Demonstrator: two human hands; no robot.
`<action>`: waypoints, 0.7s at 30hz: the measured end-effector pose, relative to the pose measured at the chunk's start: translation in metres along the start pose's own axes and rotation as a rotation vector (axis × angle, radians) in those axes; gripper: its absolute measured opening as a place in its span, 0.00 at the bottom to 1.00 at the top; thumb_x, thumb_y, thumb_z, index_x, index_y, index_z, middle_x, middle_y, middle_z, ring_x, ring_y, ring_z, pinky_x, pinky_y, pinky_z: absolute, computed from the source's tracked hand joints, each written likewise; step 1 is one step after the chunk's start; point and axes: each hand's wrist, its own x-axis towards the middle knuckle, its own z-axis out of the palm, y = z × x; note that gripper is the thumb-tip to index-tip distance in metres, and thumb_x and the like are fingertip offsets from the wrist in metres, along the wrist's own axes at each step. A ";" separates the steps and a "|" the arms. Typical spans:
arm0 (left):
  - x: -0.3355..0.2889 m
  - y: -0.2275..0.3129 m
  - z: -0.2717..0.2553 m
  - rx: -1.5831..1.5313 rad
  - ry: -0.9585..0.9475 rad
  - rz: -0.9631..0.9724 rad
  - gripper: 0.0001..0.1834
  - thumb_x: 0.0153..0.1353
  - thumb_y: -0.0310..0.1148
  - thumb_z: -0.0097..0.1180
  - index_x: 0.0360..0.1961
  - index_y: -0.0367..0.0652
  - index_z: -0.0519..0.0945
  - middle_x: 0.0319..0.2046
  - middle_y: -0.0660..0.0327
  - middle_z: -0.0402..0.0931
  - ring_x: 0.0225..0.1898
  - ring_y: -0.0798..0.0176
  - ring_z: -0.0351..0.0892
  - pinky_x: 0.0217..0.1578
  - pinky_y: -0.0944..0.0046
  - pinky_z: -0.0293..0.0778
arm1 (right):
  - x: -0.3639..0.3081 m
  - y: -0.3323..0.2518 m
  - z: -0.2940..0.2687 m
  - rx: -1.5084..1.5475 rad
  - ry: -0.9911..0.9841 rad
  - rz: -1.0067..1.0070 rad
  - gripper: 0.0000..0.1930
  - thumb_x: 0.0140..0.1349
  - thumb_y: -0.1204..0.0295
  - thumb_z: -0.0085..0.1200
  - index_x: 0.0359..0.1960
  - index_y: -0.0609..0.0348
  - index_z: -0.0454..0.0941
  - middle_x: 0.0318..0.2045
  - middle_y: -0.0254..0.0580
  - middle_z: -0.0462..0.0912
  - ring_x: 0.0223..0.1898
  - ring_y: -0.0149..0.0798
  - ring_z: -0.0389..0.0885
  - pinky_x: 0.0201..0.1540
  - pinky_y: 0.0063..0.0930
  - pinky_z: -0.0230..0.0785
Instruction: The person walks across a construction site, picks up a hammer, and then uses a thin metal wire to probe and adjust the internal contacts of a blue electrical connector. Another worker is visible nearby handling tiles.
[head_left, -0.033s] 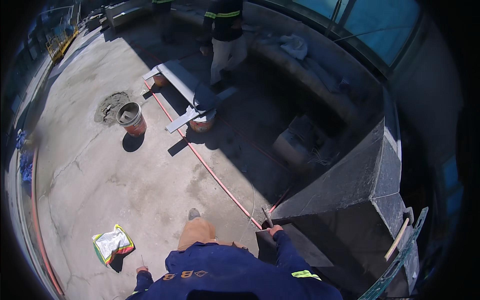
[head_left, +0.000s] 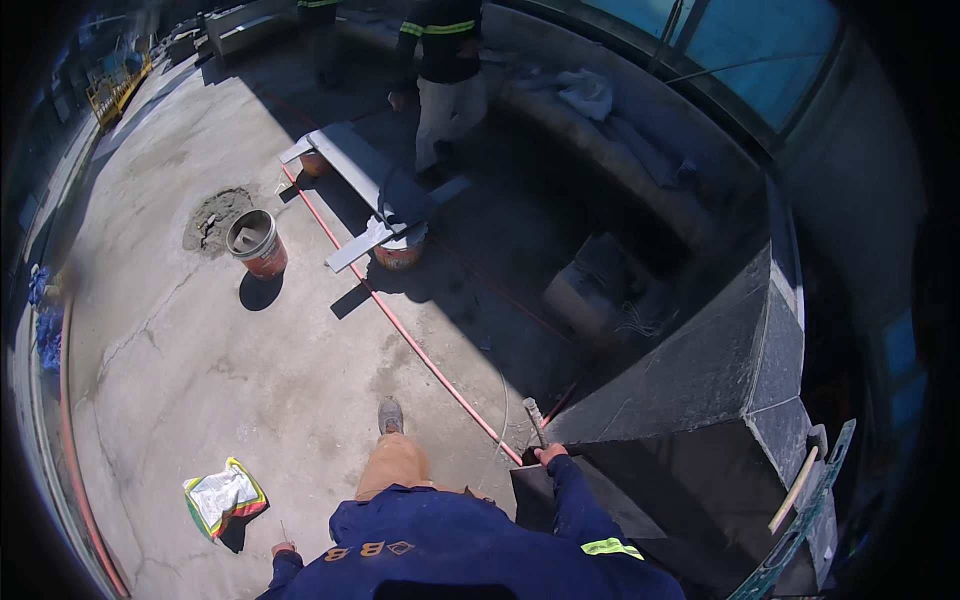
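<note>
My right hand (head_left: pixel 549 455) is closed around a short grey stick-like tool (head_left: pixel 537 420). Its pale, thicker end points away from me, beside the dark tiled block (head_left: pixel 650 430); what kind of tool it is does not show. At the lower left, my left hand (head_left: pixel 284 549) hangs low with its fingers drawn together. A thin wire-like piece (head_left: pixel 283 530) sticks up from these fingers, too small to name. Close to that hand, a white, green, red and yellow bag (head_left: pixel 222 497) lies on the concrete.
A red hose (head_left: pixel 420 350) crosses the floor ahead. Beyond it a grey plank (head_left: pixel 350 165) rests on buckets. A mortar bucket (head_left: pixel 265 245) stands by a heap of wet mortar (head_left: pixel 212 220). Another person (head_left: pixel 445 80) stands in shade. A green level (head_left: pixel 800 520) leans at right.
The tool in my right hand has tipped up, and more of its pale end shows. My foot shows further ahead. The left hand has barely moved.
</note>
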 end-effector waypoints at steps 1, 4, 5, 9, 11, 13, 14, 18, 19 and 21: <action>0.018 0.027 -0.024 0.017 -0.027 0.008 0.16 0.64 0.43 0.49 0.41 0.50 0.87 0.42 0.58 0.85 0.47 0.57 0.84 0.43 0.55 0.78 | 0.026 -0.007 -0.029 0.019 0.060 0.054 0.27 0.57 0.48 0.59 0.42 0.64 0.84 0.44 0.59 0.83 0.50 0.54 0.82 0.52 0.42 0.73; 0.070 0.073 -0.107 0.000 -0.028 -0.061 0.16 0.65 0.42 0.49 0.41 0.50 0.87 0.42 0.58 0.85 0.48 0.57 0.84 0.44 0.55 0.78 | 0.116 -0.092 -0.108 0.072 0.134 0.044 0.26 0.57 0.50 0.59 0.42 0.64 0.84 0.45 0.59 0.83 0.50 0.53 0.81 0.54 0.41 0.73; 0.093 0.088 -0.140 0.014 -0.011 -0.064 0.16 0.65 0.42 0.49 0.41 0.51 0.87 0.42 0.58 0.85 0.48 0.57 0.84 0.44 0.55 0.78 | 0.134 -0.112 -0.118 0.085 0.114 0.046 0.25 0.57 0.51 0.59 0.42 0.64 0.84 0.45 0.59 0.83 0.50 0.53 0.82 0.54 0.41 0.73; 0.223 0.246 -0.337 0.145 0.189 0.163 0.15 0.66 0.42 0.49 0.42 0.51 0.87 0.43 0.58 0.85 0.48 0.57 0.84 0.44 0.55 0.78 | 0.203 -0.099 -0.126 0.000 -0.003 0.205 0.28 0.56 0.48 0.60 0.44 0.63 0.83 0.46 0.57 0.83 0.51 0.51 0.81 0.54 0.40 0.73; 0.276 0.327 -0.484 0.138 0.468 0.338 0.13 0.63 0.42 0.52 0.37 0.53 0.87 0.36 0.57 0.85 0.42 0.55 0.85 0.43 0.55 0.77 | 0.233 -0.137 -0.136 -0.141 -0.088 0.116 0.28 0.57 0.44 0.57 0.43 0.58 0.84 0.45 0.53 0.84 0.50 0.51 0.82 0.52 0.40 0.74; 0.302 0.354 -0.639 -0.121 0.845 0.583 0.13 0.60 0.41 0.54 0.33 0.47 0.87 0.32 0.53 0.84 0.35 0.52 0.83 0.40 0.53 0.77 | 0.219 -0.202 -0.143 -0.234 -0.369 -0.041 0.21 0.62 0.55 0.53 0.49 0.55 0.83 0.54 0.51 0.80 0.57 0.49 0.78 0.58 0.40 0.71; 0.297 0.412 -0.711 -1.062 0.480 0.424 0.13 0.59 0.39 0.54 0.30 0.41 0.86 0.28 0.51 0.83 0.32 0.54 0.82 0.39 0.55 0.75 | 0.217 -0.211 -0.159 -0.221 -0.424 -0.046 0.21 0.62 0.55 0.52 0.49 0.55 0.83 0.54 0.51 0.80 0.57 0.49 0.77 0.58 0.40 0.70; 0.206 0.637 -0.916 -1.008 0.581 0.923 0.13 0.62 0.37 0.55 0.27 0.39 0.82 0.19 0.65 0.74 0.20 0.70 0.68 0.23 0.67 0.65 | 0.243 -0.182 -0.187 -0.099 -0.504 0.109 0.22 0.64 0.54 0.49 0.52 0.53 0.81 0.55 0.50 0.79 0.58 0.49 0.77 0.59 0.40 0.69; 0.210 0.650 -0.964 -1.106 0.550 0.973 0.15 0.64 0.39 0.54 0.28 0.39 0.82 0.20 0.65 0.75 0.22 0.69 0.70 0.26 0.66 0.66 | 0.274 -0.198 -0.190 -0.090 -0.512 0.065 0.22 0.64 0.54 0.48 0.52 0.53 0.81 0.55 0.50 0.79 0.58 0.50 0.76 0.60 0.41 0.68; 0.172 0.748 -0.986 -1.031 0.496 1.041 0.15 0.65 0.39 0.53 0.29 0.38 0.82 0.22 0.64 0.77 0.26 0.68 0.72 0.30 0.65 0.67 | 0.302 -0.167 -0.201 -0.079 -0.537 0.154 0.22 0.65 0.54 0.47 0.53 0.52 0.80 0.56 0.50 0.78 0.59 0.50 0.76 0.60 0.41 0.68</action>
